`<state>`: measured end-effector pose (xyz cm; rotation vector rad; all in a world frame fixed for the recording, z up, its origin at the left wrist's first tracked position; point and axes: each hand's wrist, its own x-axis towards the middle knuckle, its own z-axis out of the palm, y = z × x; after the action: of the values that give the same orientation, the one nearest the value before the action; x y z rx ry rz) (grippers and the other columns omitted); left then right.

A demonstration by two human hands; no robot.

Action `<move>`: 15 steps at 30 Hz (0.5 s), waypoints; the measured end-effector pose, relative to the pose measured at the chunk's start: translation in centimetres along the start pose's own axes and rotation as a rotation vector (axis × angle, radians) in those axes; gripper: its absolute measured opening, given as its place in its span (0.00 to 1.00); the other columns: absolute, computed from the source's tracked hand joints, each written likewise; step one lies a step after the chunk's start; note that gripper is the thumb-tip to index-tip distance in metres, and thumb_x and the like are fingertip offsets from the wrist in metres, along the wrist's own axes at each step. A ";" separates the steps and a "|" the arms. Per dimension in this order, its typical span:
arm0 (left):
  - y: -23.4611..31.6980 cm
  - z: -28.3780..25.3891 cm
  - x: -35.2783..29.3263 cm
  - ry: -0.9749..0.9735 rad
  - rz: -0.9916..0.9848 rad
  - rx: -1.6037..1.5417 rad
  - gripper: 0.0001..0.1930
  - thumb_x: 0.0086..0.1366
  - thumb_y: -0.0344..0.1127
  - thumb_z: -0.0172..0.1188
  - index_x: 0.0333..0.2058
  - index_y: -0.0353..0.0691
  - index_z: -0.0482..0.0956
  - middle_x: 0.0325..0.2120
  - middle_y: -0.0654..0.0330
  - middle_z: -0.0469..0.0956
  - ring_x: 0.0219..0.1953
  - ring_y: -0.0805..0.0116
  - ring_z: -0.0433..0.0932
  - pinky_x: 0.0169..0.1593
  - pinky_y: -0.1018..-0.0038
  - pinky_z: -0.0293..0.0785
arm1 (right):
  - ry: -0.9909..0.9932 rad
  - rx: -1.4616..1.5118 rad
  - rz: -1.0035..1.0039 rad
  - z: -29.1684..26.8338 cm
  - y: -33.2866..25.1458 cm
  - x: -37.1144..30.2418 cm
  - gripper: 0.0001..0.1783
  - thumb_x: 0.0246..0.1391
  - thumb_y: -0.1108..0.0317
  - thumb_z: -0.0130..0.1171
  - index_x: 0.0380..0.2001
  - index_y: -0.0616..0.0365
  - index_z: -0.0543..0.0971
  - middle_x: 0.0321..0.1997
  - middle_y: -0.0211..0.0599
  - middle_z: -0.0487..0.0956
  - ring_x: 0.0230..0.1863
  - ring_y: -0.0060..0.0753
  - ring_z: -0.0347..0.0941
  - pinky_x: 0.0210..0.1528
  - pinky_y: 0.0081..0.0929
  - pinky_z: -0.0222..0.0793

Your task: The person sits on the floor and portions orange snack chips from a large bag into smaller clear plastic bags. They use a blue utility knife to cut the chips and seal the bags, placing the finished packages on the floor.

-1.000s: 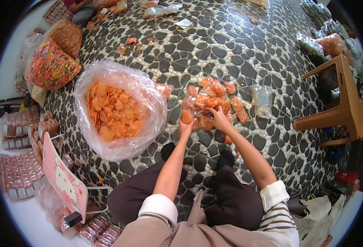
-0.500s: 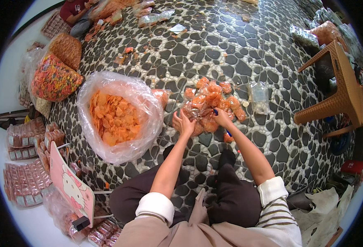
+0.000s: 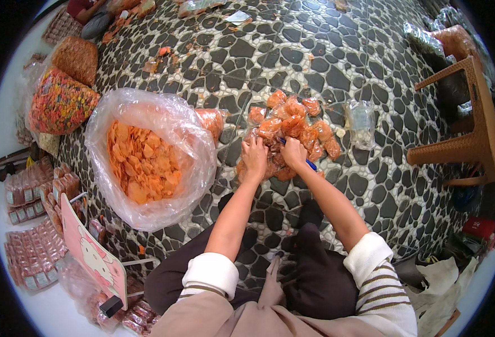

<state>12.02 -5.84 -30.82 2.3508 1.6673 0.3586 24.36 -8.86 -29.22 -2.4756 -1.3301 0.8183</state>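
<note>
On the floor in front of me is a pile of small clear plastic packets [image 3: 293, 124] of orange chips. My left hand [image 3: 254, 157] lies on the near left side of the pile, its fingers curled over a packet there. Beside it, my right hand [image 3: 294, 153] is closed round a slim blue tool [image 3: 311, 165], whose ends show on both sides of the fist. Its exact kind is hidden by my fingers. The tool's far end is close to the packets near my left fingers. To the left stands a large open clear bag [image 3: 96, 163] of loose orange chips [image 3: 143, 163].
A flat clear plastic packet [image 3: 361, 124] lies right of the pile. Farther right stands a brown plastic stool [image 3: 455, 143]. At left are a pink folding table [image 3: 93, 253], bundled packets [image 3: 33, 253] and a bag of colourful snacks [image 3: 62, 104]. Another person [image 3: 93, 17] sits at the far left.
My left hand has turned over with its back up on the packets. My right hand has shifted slightly left and nearer with the blue tool. The whole view has shifted a little.
</note>
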 end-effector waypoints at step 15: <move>-0.2 -4.8 -1.2 0.128 -0.014 -0.384 0.09 0.60 0.35 0.46 0.30 0.35 0.70 0.28 0.55 0.70 0.36 0.53 0.69 0.40 0.63 0.65 | 0.168 0.103 -0.181 -11.5 3.8 -0.2 0.18 0.49 0.55 0.51 0.28 0.61 0.77 0.26 0.53 0.76 0.32 0.52 0.74 0.33 0.42 0.67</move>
<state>9.84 -6.62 -26.41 2.0674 1.5055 0.7653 33.39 -10.41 -21.35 -2.2501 -1.3895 0.6068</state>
